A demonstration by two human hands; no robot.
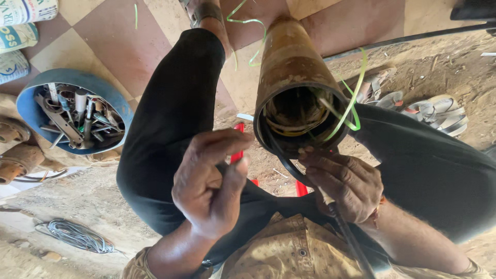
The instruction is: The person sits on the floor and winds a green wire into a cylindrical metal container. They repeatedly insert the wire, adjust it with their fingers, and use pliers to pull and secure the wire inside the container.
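Your left hand [209, 188] sits at about 7 o'clock from the rusty metal cylinder [292, 67], its fingers curled closed around a red-handled tool [237, 142] whose tip is hidden. Your right hand [346, 186] is at 5 o'clock of the cylinder's open mouth, touching its lower rim, fingers gripping a black cable [351, 240] that curves up along that rim. The cylinder stands tilted between your knees, its mouth showing coiled windings inside, and a green strip [354, 101] loops out at 3 o'clock. On the floor at 9 o'clock lies a blue bowl [31, 98] of metal tools; a wire coil [77, 235] lies at 8 o'clock.
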